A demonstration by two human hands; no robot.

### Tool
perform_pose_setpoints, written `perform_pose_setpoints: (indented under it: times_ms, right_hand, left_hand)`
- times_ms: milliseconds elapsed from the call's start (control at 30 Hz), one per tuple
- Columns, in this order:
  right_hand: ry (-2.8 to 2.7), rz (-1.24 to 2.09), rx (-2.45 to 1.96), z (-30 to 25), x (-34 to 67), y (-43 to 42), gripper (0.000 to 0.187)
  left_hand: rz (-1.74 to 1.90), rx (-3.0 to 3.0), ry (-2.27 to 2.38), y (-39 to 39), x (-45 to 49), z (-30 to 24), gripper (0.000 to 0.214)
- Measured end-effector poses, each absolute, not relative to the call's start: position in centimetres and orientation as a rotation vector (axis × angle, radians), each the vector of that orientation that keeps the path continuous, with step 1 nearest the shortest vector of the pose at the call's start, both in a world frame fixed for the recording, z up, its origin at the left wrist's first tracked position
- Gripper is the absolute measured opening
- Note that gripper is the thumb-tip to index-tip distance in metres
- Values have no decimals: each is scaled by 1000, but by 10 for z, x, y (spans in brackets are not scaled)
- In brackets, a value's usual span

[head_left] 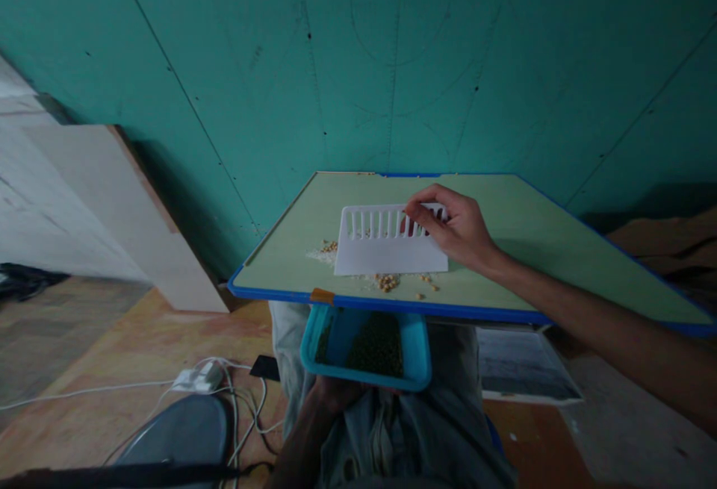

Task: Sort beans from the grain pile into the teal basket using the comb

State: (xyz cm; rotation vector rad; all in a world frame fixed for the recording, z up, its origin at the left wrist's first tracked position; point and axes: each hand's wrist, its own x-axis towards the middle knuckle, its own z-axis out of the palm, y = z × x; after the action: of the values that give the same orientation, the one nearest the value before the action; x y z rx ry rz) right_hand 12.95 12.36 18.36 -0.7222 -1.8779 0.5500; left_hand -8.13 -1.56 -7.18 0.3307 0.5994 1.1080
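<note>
green board bears slotted white scraper, right hand gripping.

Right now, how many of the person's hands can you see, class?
2: the right hand grips the white slotted scraper on the table; the left hand, partly hidden, holds the blue tray below.

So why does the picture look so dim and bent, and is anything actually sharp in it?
Head view: the light is low and greenish, with dark corners; the wide lens bows the wall lines and stretches the table edge. The right hand on the white scraper is fairly sharp, and the grains still read. The left hand under the blue tray sits in shadow. No glare anywhere.
</note>
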Motion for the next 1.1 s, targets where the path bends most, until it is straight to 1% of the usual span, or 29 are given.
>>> perform_pose_setpoints:
  times_ms: [200,333,633,767,833,967,1100]
  right_hand:
    - [-1862,598,-712,184,129,121,22]
    - [-1860,631,-699,185,129,120,22]
    - [-1872,681,-644,185,127,117,19]
    - [-1884,648,-609,184,127,118,18]
    - [-1883,632,-606,183,127,118,17]
    - [-1881,616,-606,184,127,116,16]
    - [-1881,610,-608,185,126,115,16]
  left_hand:
    - [1069,236,522,-16,-79,-64,46]
    - [1078,272,512,-16,-75,-55,36]
    - [1050,279,424,-15,-75,-59,35]
    - [1051,290,338,-13,-73,-58,26]
    - [1044,294,259,-13,-71,-56,29]
    - [1028,291,176,-13,-66,-54,41]
    - [985,312,118,-14,-59,-46,44]
